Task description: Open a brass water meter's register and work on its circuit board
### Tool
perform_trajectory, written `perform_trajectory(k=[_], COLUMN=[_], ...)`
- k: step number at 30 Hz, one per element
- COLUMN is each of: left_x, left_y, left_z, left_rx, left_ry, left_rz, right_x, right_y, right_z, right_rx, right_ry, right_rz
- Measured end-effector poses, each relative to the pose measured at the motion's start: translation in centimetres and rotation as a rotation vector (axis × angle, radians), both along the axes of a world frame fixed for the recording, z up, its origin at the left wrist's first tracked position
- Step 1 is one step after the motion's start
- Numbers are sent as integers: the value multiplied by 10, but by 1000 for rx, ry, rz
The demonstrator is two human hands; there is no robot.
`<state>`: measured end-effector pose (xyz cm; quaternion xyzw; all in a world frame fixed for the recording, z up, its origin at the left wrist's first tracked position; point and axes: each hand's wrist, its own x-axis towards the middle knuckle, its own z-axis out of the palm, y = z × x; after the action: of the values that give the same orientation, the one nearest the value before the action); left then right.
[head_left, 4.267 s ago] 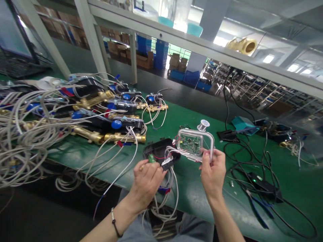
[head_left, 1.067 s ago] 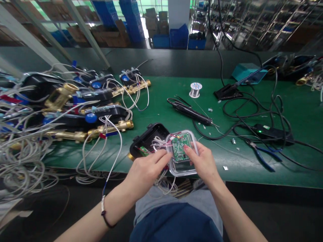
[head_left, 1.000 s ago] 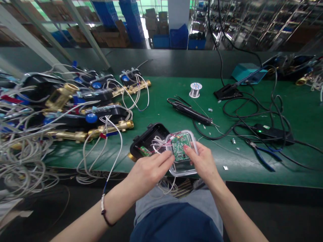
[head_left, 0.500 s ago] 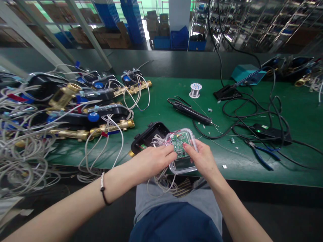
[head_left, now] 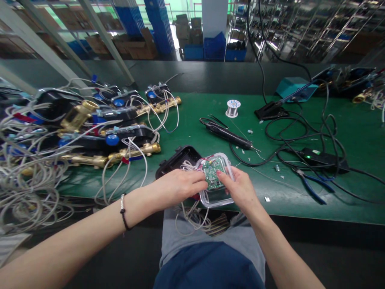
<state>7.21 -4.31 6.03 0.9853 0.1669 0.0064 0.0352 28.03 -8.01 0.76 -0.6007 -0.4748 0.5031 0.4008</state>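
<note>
A green circuit board (head_left: pixel 214 170) lies in a clear plastic cover (head_left: pixel 221 203) near the bench's front edge. My right hand (head_left: pixel 240 186) grips the cover's right side, its thumb pressed on the board. At the board's left edge my left hand (head_left: pixel 183 185) is closed, fingertips together by the board and its wires; what they pinch is hidden. Behind that hand sits an open black housing (head_left: pixel 177 160), partly covered by it. Grey cables (head_left: pixel 194 220) hang below the cover over the bench edge.
Brass-bodied meters (head_left: pixel 135 152) with tangled white cables fill the left. Beyond the board lie a black electric screwdriver (head_left: pixel 227 134) and a solder spool (head_left: pixel 232 108). Blue-handled pliers (head_left: pixel 313 186), a soldering iron stand (head_left: pixel 270 110), a teal box (head_left: pixel 296 89) and looped black cords occupy the right.
My left hand has shifted slightly left and lies flatter over the housing's front. The cover and board have tilted a little; my right hand keeps its hold.
</note>
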Motion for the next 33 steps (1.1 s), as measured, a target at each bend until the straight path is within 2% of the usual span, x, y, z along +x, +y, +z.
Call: perform_trajectory(k=[5,8,12,15,19,26,33], left_x=[6,8,8,7,5,8,17], left_y=[-1,-3,-8,-14,-20,-26,-29], left_z=[4,7,15,19,14,3,13], left_rx=[-12,-93,-214,-171,-69,-62,-110], left_ry=[50,59,-43,-24,91,120,115], left_rz=[32,88,166,197,273,332,404], right_x=[-1,-2,-3,-4,-5,-5,-7], right_y=[0,0,0,-1,-1,-2,-1], right_z=[2,3,4,5,6,4,6], right_rx=[-8,-7,10,23,25,29,25], right_ry=[23,32,16,4,0,-5,-4], right_rz=[-2,-6,-18,-20,-21,-13,-21])
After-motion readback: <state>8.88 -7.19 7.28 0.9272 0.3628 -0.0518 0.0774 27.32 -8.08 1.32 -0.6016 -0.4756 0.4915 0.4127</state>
